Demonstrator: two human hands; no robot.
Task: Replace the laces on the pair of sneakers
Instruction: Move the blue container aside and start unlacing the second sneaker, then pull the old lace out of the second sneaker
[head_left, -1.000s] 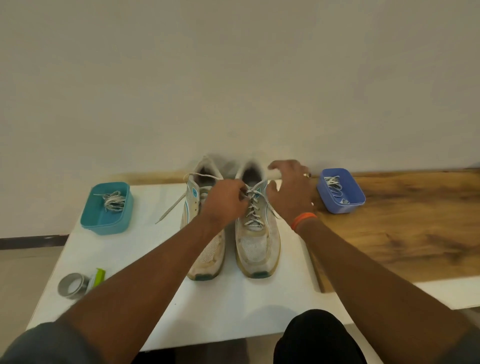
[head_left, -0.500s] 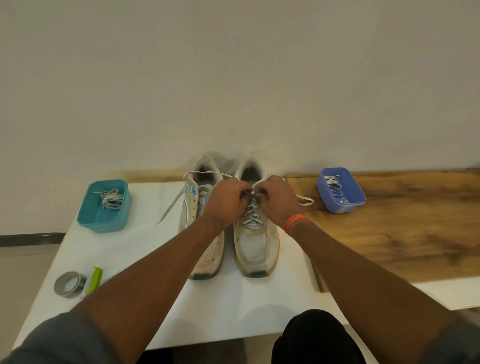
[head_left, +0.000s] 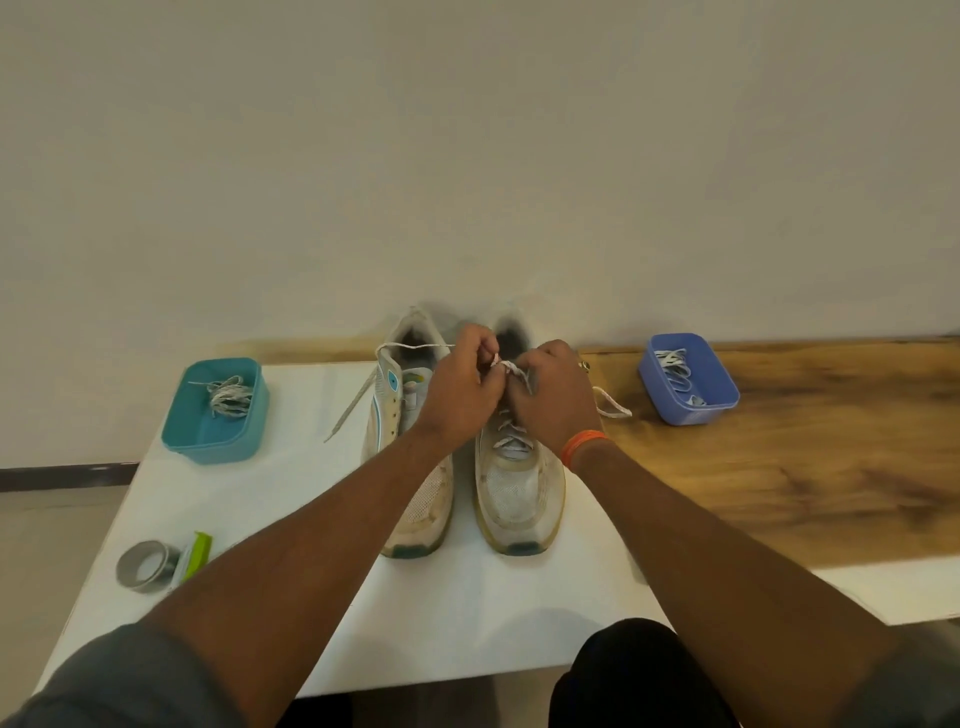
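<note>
Obs., head view: two sneakers side by side on the white counter (head_left: 270, 597), toes toward the person, heels near the wall; right sneaker (head_left: 519, 488) shows lace crossings up the eyelets to where the hands cover it; left sneaker (head_left: 410, 467) has visibly open eyelets along its side and only a loose lace (head_left: 358, 402) draped over its collar, one end trailing down onto the counter.

Hands: left hand (head_left: 460, 397) and right hand (head_left: 553, 397) meet over the top of the right sneaker; both have fingers curled, pinching the lace ends (head_left: 506, 365) between them; a free loop of the same lace lies out to the right by the wooden board (head_left: 779, 467); which strand each hand grips I cannot tell.

Progress (judgement): right sneaker looks laced and at the tying-off stage, knot not yet finished; left sneaker appears not yet threaded, so roughly half remains; whether the lace now in the right sneaker is the new one cannot be told from pattern alone.

Containers: teal tub (head_left: 215, 415) at the counter's left rear holds one bundled lace (head_left: 228, 400), light with dark flecks; blue tub (head_left: 688, 379) on the wooden board, well right of the sneakers, holds more lace (head_left: 675, 370) in loose coils; which tub is old stock and which new is not evident.

Other: grey tape roll (head_left: 145, 566) and a green-and-white tool (head_left: 193, 556) just beside it, near the left front edge; untouched.
</note>
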